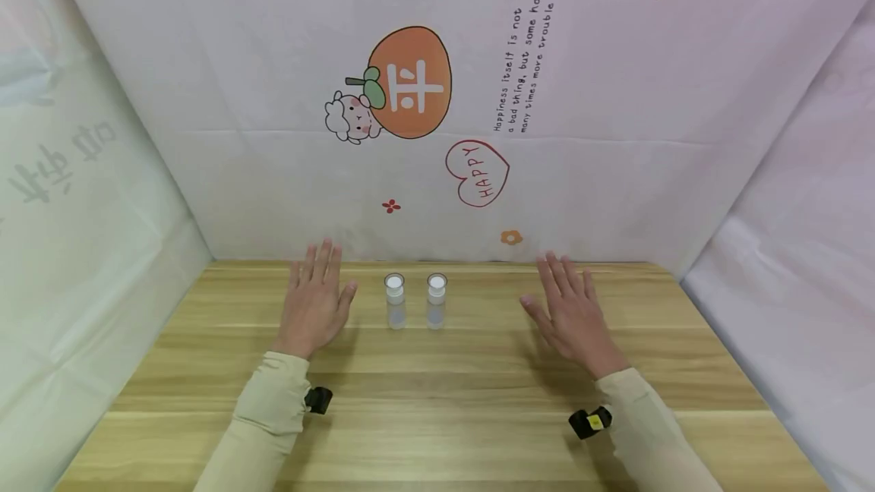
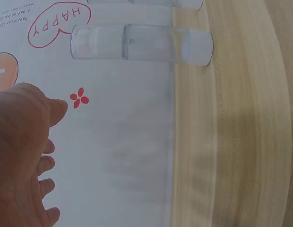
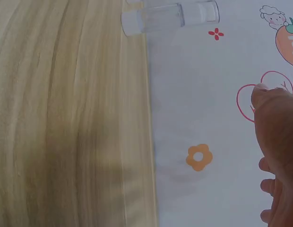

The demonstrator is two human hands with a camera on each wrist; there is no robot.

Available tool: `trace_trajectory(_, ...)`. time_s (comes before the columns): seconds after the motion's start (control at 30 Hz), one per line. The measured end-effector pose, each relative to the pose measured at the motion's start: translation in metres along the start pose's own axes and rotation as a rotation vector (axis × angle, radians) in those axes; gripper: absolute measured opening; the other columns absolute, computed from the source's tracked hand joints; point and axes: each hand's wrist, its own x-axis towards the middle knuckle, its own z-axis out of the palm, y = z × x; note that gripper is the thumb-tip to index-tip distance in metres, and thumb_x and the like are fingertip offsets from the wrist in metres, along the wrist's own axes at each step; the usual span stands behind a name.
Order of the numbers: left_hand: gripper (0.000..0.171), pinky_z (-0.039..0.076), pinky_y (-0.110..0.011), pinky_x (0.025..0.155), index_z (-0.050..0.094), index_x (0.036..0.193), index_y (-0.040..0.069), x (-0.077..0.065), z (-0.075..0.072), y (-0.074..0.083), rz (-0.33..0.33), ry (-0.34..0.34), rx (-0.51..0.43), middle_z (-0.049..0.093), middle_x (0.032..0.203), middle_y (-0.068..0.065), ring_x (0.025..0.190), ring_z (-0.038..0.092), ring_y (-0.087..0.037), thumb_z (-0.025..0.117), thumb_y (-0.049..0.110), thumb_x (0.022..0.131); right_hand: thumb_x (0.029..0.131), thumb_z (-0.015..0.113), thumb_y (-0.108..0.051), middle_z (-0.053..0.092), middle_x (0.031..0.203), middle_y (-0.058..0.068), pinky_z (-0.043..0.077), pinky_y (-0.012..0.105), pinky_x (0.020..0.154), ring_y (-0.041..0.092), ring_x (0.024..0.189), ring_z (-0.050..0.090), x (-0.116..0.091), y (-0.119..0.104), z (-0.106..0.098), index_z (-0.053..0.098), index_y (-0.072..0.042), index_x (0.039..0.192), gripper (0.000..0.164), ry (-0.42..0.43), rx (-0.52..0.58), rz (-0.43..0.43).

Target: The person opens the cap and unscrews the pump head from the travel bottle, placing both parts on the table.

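Observation:
Two small clear bottles stand upright side by side near the back of the table, the left bottle [image 1: 396, 302] and the right bottle [image 1: 436, 302]. Each has a white top under a clear cap, and a white base shows on the left wrist view's nearer bottle [image 2: 142, 43]. My left hand [image 1: 314, 306] is to the left of them, fingers straight and pointing at the back wall, thumb spread toward the bottles. Farther off on the right, my right hand [image 1: 570, 317] is held the same way. Both hands hold nothing and are apart from the bottles.
The wooden table [image 1: 437, 408] meets a white printed cloth [image 1: 273, 173] hanging upright behind it. More white cloth hangs on the left side [image 1: 82, 249] and the right side [image 1: 793, 234]. Black wrist devices are on both sleeves.

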Motion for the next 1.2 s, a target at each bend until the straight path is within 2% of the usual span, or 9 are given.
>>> trace_trajectory(0.13,0.068,0.014,-0.06,0.12,0.026,0.155,-0.009,-0.001,0.004,0.004,0.018,0.02,-0.017,0.02,0.163,-0.026,0.151,0.013,-0.044,0.052,0.031,0.107,0.107,0.046,-0.045,0.025,0.162,0.027,0.007,0.064,0.119,0.045,0.15,0.016,-0.001,-0.004,0.004,0.021,0.003,0.159,0.075,-0.001,0.026,-0.015)
trace_trajectory(0.23,0.068,0.021,-0.059,0.119,0.031,0.151,-0.013,-0.002,0.008,0.008,0.044,0.048,-0.04,0.029,0.158,-0.031,0.147,0.024,-0.048,0.058,0.027,0.104,0.107,0.051,-0.042,0.033,0.157,0.029,0.016,0.064,0.117,0.048,0.145,0.027,-0.002,-0.008,0.008,0.027,0.005,0.157,0.073,0.019,0.064,-0.029)
trace_trajectory(0.43,0.062,0.032,-0.058,0.113,0.04,0.146,-0.015,-0.003,0.018,0.015,0.049,0.073,-0.142,0.041,0.149,-0.034,0.138,0.04,-0.049,0.063,0.022,0.102,0.104,0.059,-0.034,0.047,0.145,0.029,0.034,0.064,0.108,0.048,0.134,0.043,-0.006,-0.02,0.013,0.041,0.006,0.148,0.061,0.043,0.149,-0.03)
trace_trajectory(0.73,0.05,0.041,-0.057,0.107,0.048,0.141,-0.008,-0.006,0.026,0.023,-0.026,0.021,-0.333,0.05,0.141,-0.029,0.132,0.046,-0.045,0.064,0.016,0.099,0.101,0.065,-0.032,0.058,0.133,0.021,0.047,0.06,0.097,0.042,0.123,0.054,-0.01,-0.04,0.017,0.052,0.001,0.141,0.053,0.007,0.242,0.018)
trace_trajectory(0.97,0.053,0.041,-0.057,0.107,0.045,0.144,-0.006,-0.008,0.036,0.028,-0.111,-0.084,-0.492,0.048,0.145,-0.024,0.134,0.044,-0.042,0.062,0.016,0.098,0.097,0.072,-0.025,0.063,0.12,0.014,0.052,0.053,0.089,0.033,0.111,0.06,-0.011,-0.052,0.023,0.06,-0.001,0.132,0.044,-0.005,0.28,0.014)
trace_trajectory(1.2,0.058,0.044,-0.054,0.104,0.045,0.143,-0.005,-0.007,0.05,0.035,-0.149,-0.125,-0.63,0.051,0.141,-0.022,0.128,0.05,-0.039,0.069,0.013,0.094,0.095,0.074,-0.021,0.066,0.116,0.012,0.054,0.048,0.086,0.03,0.105,0.063,-0.008,-0.063,0.029,0.063,-0.002,0.13,0.041,-0.059,0.298,0.023)
